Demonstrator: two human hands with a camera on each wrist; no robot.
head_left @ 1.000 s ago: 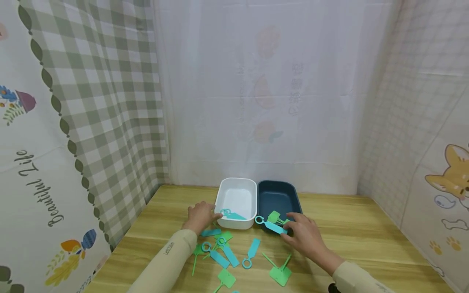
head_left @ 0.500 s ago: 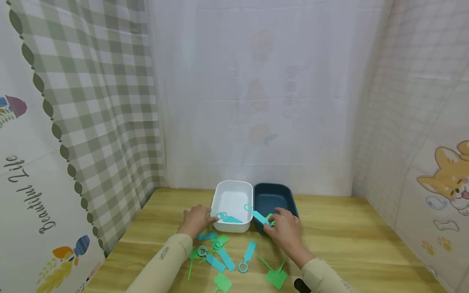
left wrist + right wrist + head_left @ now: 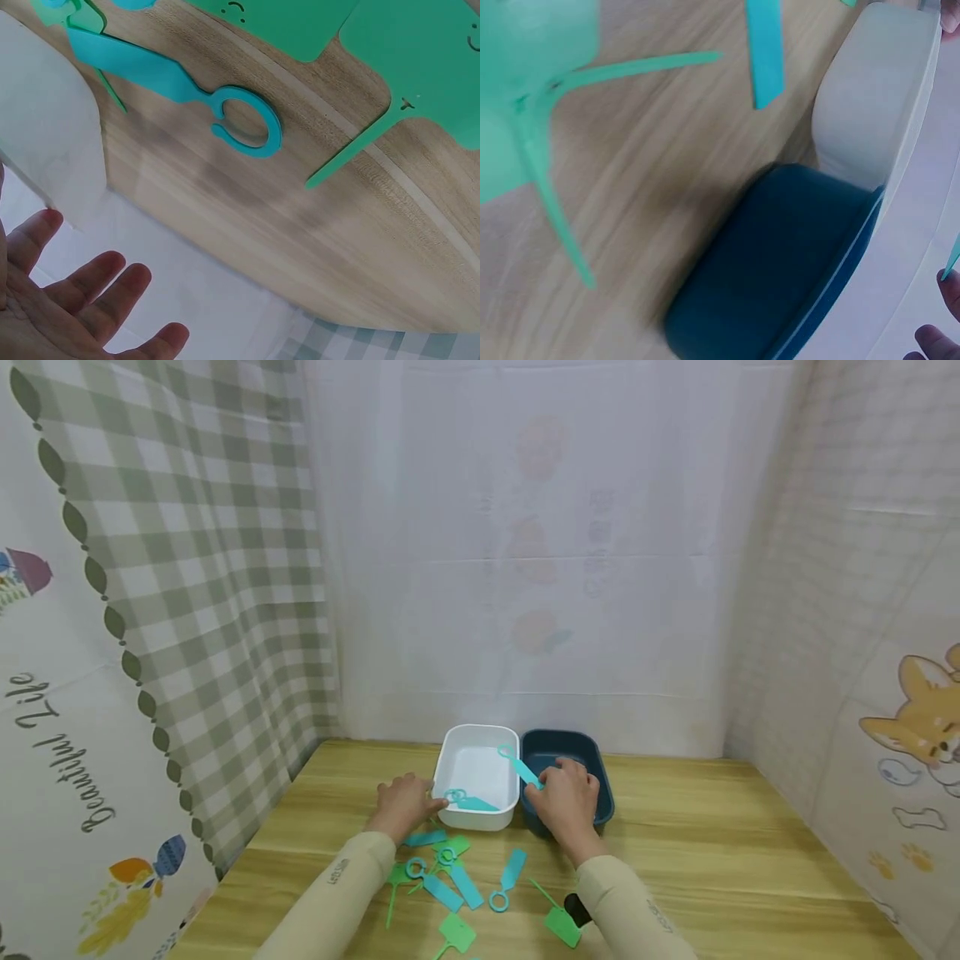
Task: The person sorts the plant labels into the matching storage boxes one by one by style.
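My right hand (image 3: 567, 800) is over the dark blue bin (image 3: 607, 802), pinching a light blue plant tag (image 3: 525, 772) by its flat end. The tag's ring end reaches over the right side of the white bin (image 3: 468, 820). In the right wrist view its tip (image 3: 952, 256) shows beside the fingertips (image 3: 950, 291) at the edge. My left hand (image 3: 403, 810) is at the white bin's left side, thumb at the rim; in the left wrist view its fingers (image 3: 112, 306) are spread and hold nothing. Blue tags (image 3: 476, 804) lie inside the white bin.
Before the bins, several blue ring tags (image 3: 467, 887) and green square plant labels with stems (image 3: 457, 932) lie loose on the wooden table (image 3: 690, 843), some overlapping. One green label (image 3: 561, 927) lies near my right sleeve. A white curtain (image 3: 450, 635) hangs behind.
My right hand has moved left and forward with the blue tag, whose ring end now overlaps the white bin. The left hand stays by the white bin.
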